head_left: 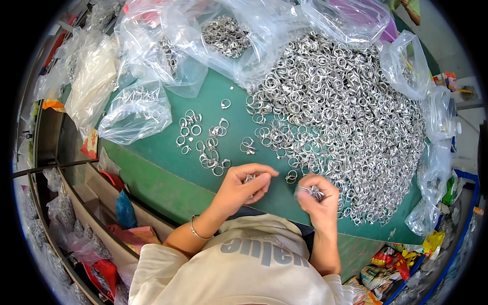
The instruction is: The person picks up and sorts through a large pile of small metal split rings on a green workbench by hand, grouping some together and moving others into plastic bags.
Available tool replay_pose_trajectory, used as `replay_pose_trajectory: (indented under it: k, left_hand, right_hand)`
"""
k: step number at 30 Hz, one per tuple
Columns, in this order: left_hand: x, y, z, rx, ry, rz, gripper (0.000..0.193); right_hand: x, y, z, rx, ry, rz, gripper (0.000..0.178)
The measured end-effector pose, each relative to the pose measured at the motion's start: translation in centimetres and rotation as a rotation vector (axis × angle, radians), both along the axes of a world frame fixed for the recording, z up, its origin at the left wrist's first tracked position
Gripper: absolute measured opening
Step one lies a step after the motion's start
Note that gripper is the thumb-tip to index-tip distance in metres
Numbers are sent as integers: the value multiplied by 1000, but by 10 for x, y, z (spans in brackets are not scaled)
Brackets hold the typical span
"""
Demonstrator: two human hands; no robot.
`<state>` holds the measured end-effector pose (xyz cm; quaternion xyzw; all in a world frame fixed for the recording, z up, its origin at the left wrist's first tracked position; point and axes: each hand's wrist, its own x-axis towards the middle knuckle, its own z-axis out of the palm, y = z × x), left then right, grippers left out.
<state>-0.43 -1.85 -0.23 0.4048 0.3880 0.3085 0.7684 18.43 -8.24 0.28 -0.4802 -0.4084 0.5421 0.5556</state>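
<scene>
Green surface (168, 152), seen from above the worker's head. The left hand (244, 185) lies at about 6 o'clock of the view, fingers curled together and pinched on a few small silver rings (250, 178) that show between thumb and forefinger. A thin bangle (195, 230) sits on that wrist.

The right hand (317, 195), just to the 3 o'clock side of the left, is closed in a loose fist on a bunch of rings (311, 190); metal pokes out at the top of the fist. The two hands are near each other but not touching.

A big heap of silver rings (345, 117) spreads from centre toward 2 o'clock, its near edge reaching the right hand's knuckles.

A scatter of loose rings (206, 140) lies on bare green at 10 o'clock of the left hand, well apart from the heap. One lone ring (225, 103) sits further up.

Clear plastic bags (134, 112) crowd the far and left edges of the surface, at 10 to 12 o'clock, some with rings inside. Another bag holding rings (226, 35) is at 12 o'clock. More clear bags (432, 193) hang along the 3 o'clock edge.

Cream sweatshirt (239, 274) fills the 6 o'clock bottom. Another person's arm (409, 11) shows at the far 1 o'clock corner. Coloured packets (386, 272) lie at 4 o'clock, below the surface edge.
</scene>
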Motion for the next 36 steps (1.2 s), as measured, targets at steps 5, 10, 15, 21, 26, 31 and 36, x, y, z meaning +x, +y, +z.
replay_pose_trajectory:
  k: [5,10,15,21,26,31,36]
  left_hand:
    - [29,5,-1,833,630,113,17]
    - [33,13,-10,858,777,-51,14]
    - [16,14,2,62,-77,-84,8]
    - [0,9,-15,-369,-651,-52,21]
    - [0,4,-8,-548,-563,-8,28]
    - [7,4,-2,-443,-418,39,24]
    - [10,-6,-6,-442,-400,100,24]
  right_hand:
    - [12,9,6,-57,832,38,28]
    - [23,5,0,-86,913,-39,19]
    - [12,2,1,-9,-496,-133,16]
    - [-15,5,-4,43,-1053,-104,18]
    - [-13,9,6,21,-874,-175,11]
    - [-14,17,3,55,-999,-327,23]
    - [-7,27,1,-87,-1355,-245,27]
